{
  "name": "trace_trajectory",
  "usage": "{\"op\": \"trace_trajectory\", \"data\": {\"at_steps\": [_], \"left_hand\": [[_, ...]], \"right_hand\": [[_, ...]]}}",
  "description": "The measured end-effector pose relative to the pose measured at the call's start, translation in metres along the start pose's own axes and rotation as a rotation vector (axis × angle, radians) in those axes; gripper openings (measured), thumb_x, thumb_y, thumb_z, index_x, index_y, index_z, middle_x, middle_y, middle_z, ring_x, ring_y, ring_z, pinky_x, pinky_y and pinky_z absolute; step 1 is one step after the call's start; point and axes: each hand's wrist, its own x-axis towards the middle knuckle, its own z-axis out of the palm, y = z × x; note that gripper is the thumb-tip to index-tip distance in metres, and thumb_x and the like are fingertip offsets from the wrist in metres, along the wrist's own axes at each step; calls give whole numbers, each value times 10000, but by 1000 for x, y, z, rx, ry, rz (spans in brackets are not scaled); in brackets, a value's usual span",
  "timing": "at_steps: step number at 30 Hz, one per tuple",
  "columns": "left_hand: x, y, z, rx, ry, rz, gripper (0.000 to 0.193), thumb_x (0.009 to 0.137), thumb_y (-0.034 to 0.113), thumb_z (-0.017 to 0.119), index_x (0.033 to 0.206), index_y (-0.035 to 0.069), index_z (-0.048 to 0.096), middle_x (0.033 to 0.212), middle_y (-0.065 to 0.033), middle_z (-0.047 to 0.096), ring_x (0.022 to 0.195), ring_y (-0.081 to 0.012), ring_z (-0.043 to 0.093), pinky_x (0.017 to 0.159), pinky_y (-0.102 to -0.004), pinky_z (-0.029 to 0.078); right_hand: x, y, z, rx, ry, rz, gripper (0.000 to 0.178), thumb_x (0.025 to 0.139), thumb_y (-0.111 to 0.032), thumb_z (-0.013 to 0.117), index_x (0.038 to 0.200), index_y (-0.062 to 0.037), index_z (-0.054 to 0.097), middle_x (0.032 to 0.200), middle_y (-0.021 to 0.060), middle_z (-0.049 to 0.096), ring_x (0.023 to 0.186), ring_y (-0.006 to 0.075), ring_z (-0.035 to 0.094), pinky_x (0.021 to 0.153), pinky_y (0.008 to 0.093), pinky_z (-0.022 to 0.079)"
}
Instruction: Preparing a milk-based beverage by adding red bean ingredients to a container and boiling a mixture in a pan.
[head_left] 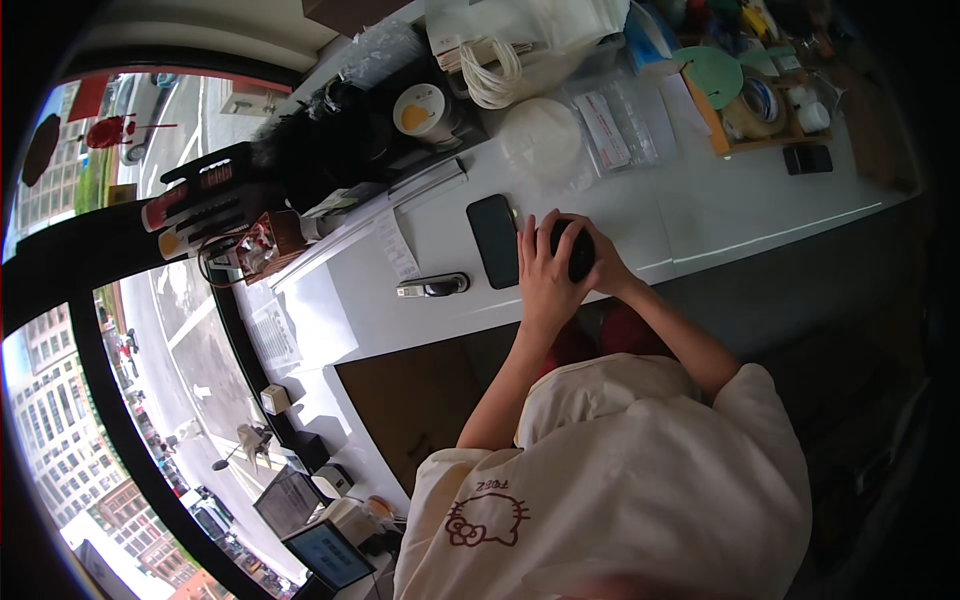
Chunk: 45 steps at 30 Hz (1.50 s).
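Both my hands are wrapped round a black rounded object (577, 260) at the front edge of the white table. My left hand (543, 278) lies over its near-left side, with the fingers curved across the top. My right hand (606, 266) closes on it from the right, and its fingers meet those of the left. Much of the object is covered, so I cannot tell its exact kind. Just left of my left hand, a dark-screened phone (492, 238) lies flat. Farther left is a small black and silver gadget (434, 286), below a paper strip (396, 246).
Behind the hands are a round whitish disc (541, 140), clear plastic packets (618, 125), a coiled white cable (491, 75) and a paper cup (422, 110). At the far right stand a wooden tray (722, 140) with tape and a small black box (808, 159). Windows line the left.
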Motion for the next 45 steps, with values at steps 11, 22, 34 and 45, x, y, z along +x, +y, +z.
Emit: {"op": "trace_trajectory", "data": {"at_steps": [11, 22, 34, 45], "left_hand": [[-2, -22, 20, -75, 150, 11, 510, 608, 301, 750, 1048, 89, 603, 1122, -151, 543, 1012, -366, 507, 865, -457, 413], [-16, -46, 43, -174, 108, 48, 482, 643, 354, 738, 976, 27, 619, 942, -150, 610, 906, -343, 560, 789, -444, 412], [-23, -50, 60, -206, 260, 76, 575, 593, 341, 774, 1021, 3, 593, 931, -162, 607, 899, -363, 570, 806, -454, 424], [-5, -32, 25, -263, 288, 49, 682, 620, 283, 725, 1218, 36, 509, 1210, -154, 476, 1181, -387, 435, 1023, -533, 301]], "right_hand": [[48, -99, -8, -419, -300, -310, 330, 843, -217, 594, 1137, -68, 592, 1180, 101, 582, 1152, 284, 500, 1006, 391, 367], [71, -63, 15, -570, -350, -497, 139, 819, -139, 554, 805, -49, 659, 862, 67, 674, 930, 272, 619, 866, 382, 472], [68, -55, 12, -559, -407, -515, 136, 814, -151, 550, 867, -77, 651, 962, 63, 653, 1007, 272, 588, 925, 400, 441], [67, -22, 0, -119, 357, -93, 270, 951, -207, 449, 877, -15, 624, 893, 92, 648, 877, 235, 608, 808, 325, 451]]}}
